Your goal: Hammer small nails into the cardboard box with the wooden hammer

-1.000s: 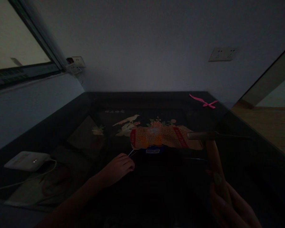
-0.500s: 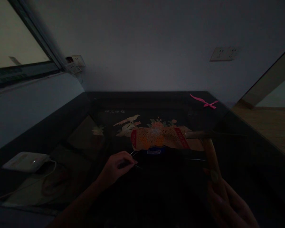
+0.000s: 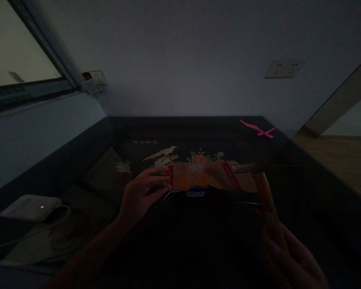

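Note:
The room is very dark. My right hand (image 3: 289, 249) is wrapped round the wooden handle of a hammer (image 3: 266, 188), whose metal head lies crosswise at the right end of a patterned cardboard piece (image 3: 206, 176). This cardboard is orange and tan with dark specks and red bands, and it rests over a small blue object (image 3: 197, 192) that is mostly hidden. At the cardboard's left end is my left hand (image 3: 146, 190), its fingers and thumb closed on the red edge. Just below those fingertips lie thin shiny metal pieces (image 3: 167, 196), perhaps nails.
The dark glossy table (image 3: 180, 245) has a printed bird and flowers. A white device (image 3: 30, 207) with a cable (image 3: 63, 220) lies at the left. Near the back right corner is a pink ribbon (image 3: 260, 130). Sockets (image 3: 282, 69) are on the wall behind.
My left hand has let go of a thin metal piece and moved up to the cardboard's left end, closing on it. The hammer has shifted slightly left, still in my right hand.

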The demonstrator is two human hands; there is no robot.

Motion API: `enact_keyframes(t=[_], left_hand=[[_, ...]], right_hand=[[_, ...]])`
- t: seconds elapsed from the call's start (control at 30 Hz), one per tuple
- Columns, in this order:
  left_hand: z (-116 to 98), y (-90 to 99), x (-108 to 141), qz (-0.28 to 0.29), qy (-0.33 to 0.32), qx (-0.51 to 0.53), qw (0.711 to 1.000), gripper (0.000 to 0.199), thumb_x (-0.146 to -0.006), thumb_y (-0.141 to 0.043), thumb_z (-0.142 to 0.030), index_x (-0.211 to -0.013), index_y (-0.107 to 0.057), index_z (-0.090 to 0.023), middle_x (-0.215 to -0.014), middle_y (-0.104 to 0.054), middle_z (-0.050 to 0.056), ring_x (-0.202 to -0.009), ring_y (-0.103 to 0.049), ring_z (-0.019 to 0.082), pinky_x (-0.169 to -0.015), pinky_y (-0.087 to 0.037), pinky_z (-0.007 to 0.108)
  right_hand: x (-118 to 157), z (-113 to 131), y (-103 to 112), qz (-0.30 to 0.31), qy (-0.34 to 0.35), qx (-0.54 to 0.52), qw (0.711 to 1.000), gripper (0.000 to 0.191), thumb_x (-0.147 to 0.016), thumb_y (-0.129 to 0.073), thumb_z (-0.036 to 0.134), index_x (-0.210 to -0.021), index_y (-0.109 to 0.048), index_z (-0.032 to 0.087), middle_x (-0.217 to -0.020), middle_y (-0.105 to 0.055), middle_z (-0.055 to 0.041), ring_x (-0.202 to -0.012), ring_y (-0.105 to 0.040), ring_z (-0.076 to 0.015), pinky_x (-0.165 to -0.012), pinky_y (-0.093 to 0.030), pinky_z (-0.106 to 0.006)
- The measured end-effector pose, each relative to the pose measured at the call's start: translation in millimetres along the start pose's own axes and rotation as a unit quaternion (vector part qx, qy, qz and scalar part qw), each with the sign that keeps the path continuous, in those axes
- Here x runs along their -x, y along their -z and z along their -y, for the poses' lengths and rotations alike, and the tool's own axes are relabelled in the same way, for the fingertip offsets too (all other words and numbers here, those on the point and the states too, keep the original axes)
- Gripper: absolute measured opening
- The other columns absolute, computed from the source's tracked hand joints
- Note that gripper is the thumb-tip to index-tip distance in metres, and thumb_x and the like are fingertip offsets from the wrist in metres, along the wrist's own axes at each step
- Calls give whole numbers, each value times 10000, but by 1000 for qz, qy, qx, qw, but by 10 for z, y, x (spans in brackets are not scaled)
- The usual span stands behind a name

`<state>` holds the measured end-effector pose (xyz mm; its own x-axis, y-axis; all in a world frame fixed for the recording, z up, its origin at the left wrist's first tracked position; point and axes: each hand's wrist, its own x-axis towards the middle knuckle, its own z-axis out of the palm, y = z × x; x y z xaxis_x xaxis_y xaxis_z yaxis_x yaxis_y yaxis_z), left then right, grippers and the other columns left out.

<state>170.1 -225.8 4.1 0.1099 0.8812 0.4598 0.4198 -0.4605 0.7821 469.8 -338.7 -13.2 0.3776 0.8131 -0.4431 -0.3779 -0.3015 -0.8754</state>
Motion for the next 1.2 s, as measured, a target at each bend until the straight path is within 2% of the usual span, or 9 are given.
enact_keyframes(t=[0.1, 0.2, 0.3, 0.4, 0.57, 0.8, 1.0, 1.13, 1.2], left_hand=[[-14, -124, -322, -17, -2, 45, 999, 100, -739, -688, -260, -805, -713, -189, -1085, -676, 64, -987, -642, 205, -825, -566, 335], [45, -340, -615, 0, 22, 81, 996, 83, -742, -677, -237, -772, -704, -164, -903, -722, 57, -866, -672, 179, -794, -565, 324], [176, -546, -766, 19, 36, 67, 997, 56, -733, -675, -203, -765, -704, -168, -787, -728, 32, -759, -678, 161, -749, -562, 308], [334, -659, -780, 37, 18, 48, 998, 67, -748, -664, -221, -786, -706, -185, -800, -728, 22, -767, -678, 162, -755, -555, 311], [460, -692, -730, 50, 2, 47, 998, 101, -774, -643, -245, -836, -698, -187, -836, -722, 30, -777, -683, 168, -760, -557, 319], [460, -691, -714, 49, -5, 22, 999, 91, -785, -632, -219, -841, -694, -181, -833, -712, 38, -789, -679, 165, -766, -550, 300], [472, -688, -695, 55, -4, 2, 998, 98, -785, -631, -208, -855, -695, -181, -839, -713, 40, -778, -672, 165, -748, -544, 290], [455, -683, -683, 58, -2, -28, 998, 103, -774, -633, -157, -854, -694, -180, -844, -712, 39, -795, -667, 173, -763, -533, 306], [451, -680, -681, 63, 0, -43, 997, 96, -775, -639, -161, -850, -696, -184, -834, -712, 35, -800, -666, 177, -769, -526, 314]], right_hand=[[2, 57, -50, 16, 21, 22, 999, 523, -564, -837, 400, -1060, -702, 304, -676, -621, 33, -531, -577, -96, -473, -501, -117], [-8, 75, -78, 51, 56, 67, 995, 504, -643, -779, 414, -1119, -683, 279, -618, -602, 15, -488, -574, -133, -423, -509, -187], [-26, 48, -70, 70, 75, 105, 989, 506, -679, -746, 421, -1153, -668, 260, -648, -633, -6, -492, -597, -160, -413, -515, -231], [-52, 2, -35, 62, 71, 99, 991, 492, -671, -765, 402, -1135, -675, 263, -736, -675, -16, -552, -624, -151, -461, -525, -212], [-87, -1, -27, 68, 87, 102, 989, 482, -662, -768, 437, -1112, -691, 282, -894, -705, -32, -691, -653, -164, -531, -534, -187], [-116, 143, -136, 87, 112, 180, 974, 504, -711, -712, 473, -1170, -658, 272, -781, -669, -24, -615, -616, -161, -468, -507, -199], [-313, 448, -243, 170, 149, 296, 928, 595, -804, -625, 446, -1337, -495, 216, -741, -623, -6, -483, -525, -111, -373, -425, -180], [-357, 820, -456, 226, 236, 375, 868, 532, -801, -611, 433, -1283, -575, 210, -817, -680, -43, -743, -643, -216, -643, -559, -299], [-335, 968, -576, 250, 259, 395, 845, 512, -781, -626, 408, -1261, -600, 232, -806, -704, -39, -790, -659, -247, -684, -569, -329]])
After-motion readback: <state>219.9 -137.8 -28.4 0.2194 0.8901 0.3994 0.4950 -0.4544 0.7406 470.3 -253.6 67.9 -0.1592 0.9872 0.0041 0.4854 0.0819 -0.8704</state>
